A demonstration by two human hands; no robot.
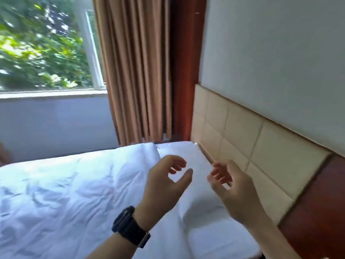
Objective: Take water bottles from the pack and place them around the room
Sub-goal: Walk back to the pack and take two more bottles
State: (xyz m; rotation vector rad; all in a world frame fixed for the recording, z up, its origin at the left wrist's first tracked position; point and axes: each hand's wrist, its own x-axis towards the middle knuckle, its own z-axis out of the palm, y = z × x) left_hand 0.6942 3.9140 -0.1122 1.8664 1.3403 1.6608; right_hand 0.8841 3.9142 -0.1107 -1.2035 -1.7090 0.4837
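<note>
White bedding covers the bed (56, 193) from nine to six o'clock. Left hand (164, 186) and right hand (235, 191) hover over the pillow (197, 212), fingers loosely spread, holding nothing. No bottle or pack shows; best turn back to the pack first.

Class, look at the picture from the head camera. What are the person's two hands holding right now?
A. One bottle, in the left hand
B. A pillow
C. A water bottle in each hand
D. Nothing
D: the left hand and the right hand hover open and empty above the white bed, and no bottle is in view.
</note>
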